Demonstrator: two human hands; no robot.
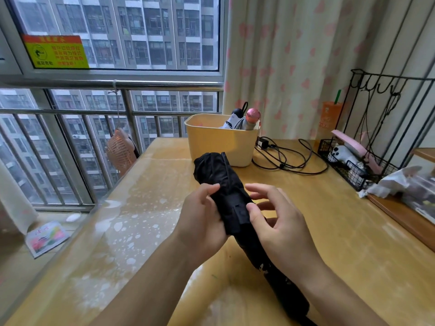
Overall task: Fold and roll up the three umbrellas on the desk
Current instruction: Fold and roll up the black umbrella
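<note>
- One black umbrella (226,182), rolled, is held over the desk (329,231).
- Left hand (202,222): fingers (209,189) clasp its canopy.
- Right hand (280,229): thumb presses its strap, fingers loose.
- Two more umbrellas (244,118) stand in one yellow bin (219,142).

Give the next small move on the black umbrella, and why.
Probably press the strap tab flat with the thumb of the right hand so it fastens. The left hand grips the black umbrella, its canopy already rolled tight, and the thumb rests on the tab; whether it has caught is unclear. Two other umbrellas stand in the yellow bin.
</note>
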